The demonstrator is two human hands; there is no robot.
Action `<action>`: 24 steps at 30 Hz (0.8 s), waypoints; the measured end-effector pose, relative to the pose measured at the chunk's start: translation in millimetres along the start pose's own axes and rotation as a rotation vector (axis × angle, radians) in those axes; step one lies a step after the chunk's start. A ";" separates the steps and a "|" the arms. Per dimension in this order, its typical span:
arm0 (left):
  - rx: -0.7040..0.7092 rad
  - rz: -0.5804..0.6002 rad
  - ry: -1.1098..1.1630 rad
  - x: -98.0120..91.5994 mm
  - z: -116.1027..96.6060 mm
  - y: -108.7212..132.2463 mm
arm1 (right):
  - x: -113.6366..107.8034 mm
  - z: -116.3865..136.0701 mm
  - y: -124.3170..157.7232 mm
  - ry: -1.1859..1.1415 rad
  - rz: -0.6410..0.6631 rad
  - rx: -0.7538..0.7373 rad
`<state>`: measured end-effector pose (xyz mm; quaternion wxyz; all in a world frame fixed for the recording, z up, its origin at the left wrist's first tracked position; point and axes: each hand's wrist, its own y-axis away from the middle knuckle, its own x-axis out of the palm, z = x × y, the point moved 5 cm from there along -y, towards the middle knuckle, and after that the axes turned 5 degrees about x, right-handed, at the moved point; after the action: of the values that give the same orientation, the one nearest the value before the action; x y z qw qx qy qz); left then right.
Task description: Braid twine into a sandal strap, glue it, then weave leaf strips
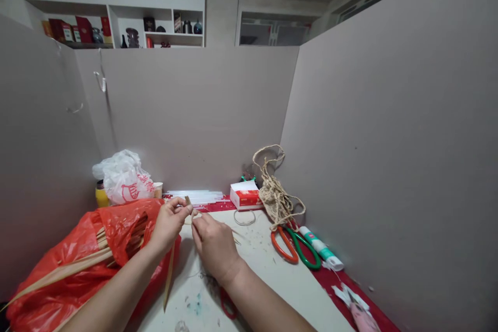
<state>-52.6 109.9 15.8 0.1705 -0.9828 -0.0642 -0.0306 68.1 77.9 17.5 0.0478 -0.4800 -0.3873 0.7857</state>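
Above the white board, my left hand pinches a pale dried plant strip, whose short brownish end sticks up past the fingertips. One length of it hangs below the wrist to a pointed tip. Close against it, my right hand is closed, thumb and finger pressed together at the same strip; its other fingers are curled and partly hidden. To the left, a red plastic bag holds several more dried strips. Dark-red scissor handles show partly under my right forearm.
A bundle of twisted straw rope lies at the back right, beside scissors with orange and green handles and a white-green tube. Behind stand a red-white box, clear sticks and a white plastic bag. Grey partitions enclose the table.
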 end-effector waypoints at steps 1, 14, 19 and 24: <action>-0.002 0.011 0.012 2.2 0.5 1.2 | 1.9 1.7 0.6 0.006 0.018 -0.003; 0.011 0.288 0.008 6.6 -18.1 -0.4 | -35.4 -24.8 -18.4 -0.764 0.001 0.382; -0.026 0.433 0.084 20.8 -21.0 10.1 | -0.9 -25.8 -13.5 -1.082 0.561 0.507; -0.062 0.525 0.053 25.8 -20.3 13.8 | 4.6 -32.4 -8.8 -1.112 0.684 0.474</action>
<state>-26.0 93.1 32.4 0.1439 -0.9694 0.1986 -0.0132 88.7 104.3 12.3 -0.3046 -0.0780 0.0007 0.9493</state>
